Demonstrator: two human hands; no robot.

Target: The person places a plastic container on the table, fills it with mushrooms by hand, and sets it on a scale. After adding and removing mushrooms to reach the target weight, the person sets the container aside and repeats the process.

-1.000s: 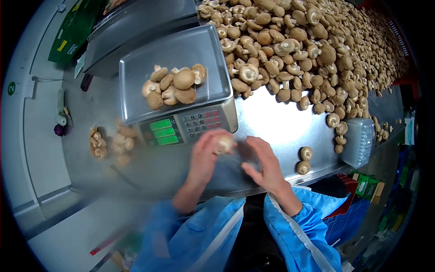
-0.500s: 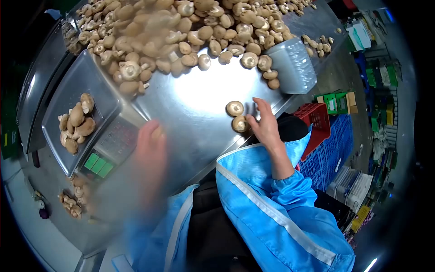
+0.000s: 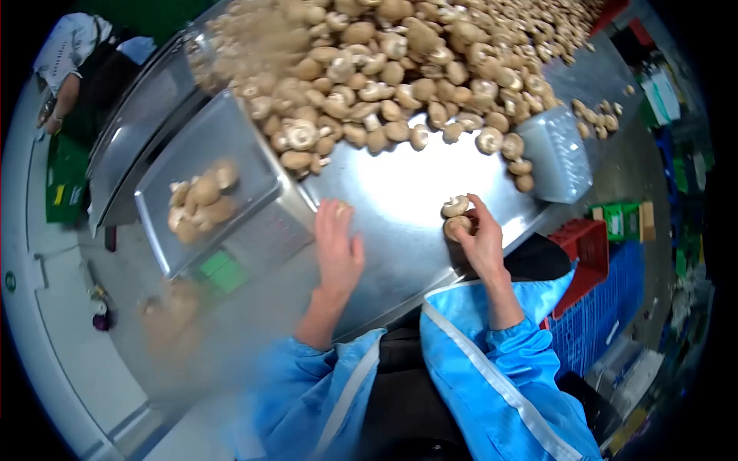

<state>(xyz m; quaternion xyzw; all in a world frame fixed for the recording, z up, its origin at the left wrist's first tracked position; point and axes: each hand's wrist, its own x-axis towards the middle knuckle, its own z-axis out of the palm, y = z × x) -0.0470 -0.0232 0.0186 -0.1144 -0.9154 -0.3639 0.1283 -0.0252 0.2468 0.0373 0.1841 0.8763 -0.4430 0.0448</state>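
Note:
My right hand (image 3: 483, 240) is closed with thumb and fingers round two mushrooms (image 3: 457, 217), near the steel table's front edge. Over the left part of the steel table (image 3: 369, 269), my left hand (image 3: 337, 244) has its palm down and fingers stretched forward. A small pale piece shows at its fingertips; whether it is held is unclear. Left of that hand, a clear tray (image 3: 265, 184) on a scale with a green display (image 3: 223, 270) bears several mushrooms (image 3: 203, 201). A large mushroom heap (image 3: 400, 84) covers the table's far side.
A stack of clear plastic trays (image 3: 555, 154) stands at the heap's right end. Beyond the table's right edge are a red crate (image 3: 588, 261) and a blue crate (image 3: 600, 311). Another person's arm (image 3: 66, 96) shows at the upper left. A blurred mushroom cluster (image 3: 173, 319) lies below the scale.
My right hand has closed round the two mushrooms, which it was beside before. My left hand has moved right, away from the scale, and shows sharper. The view has shifted, bringing another person into sight.

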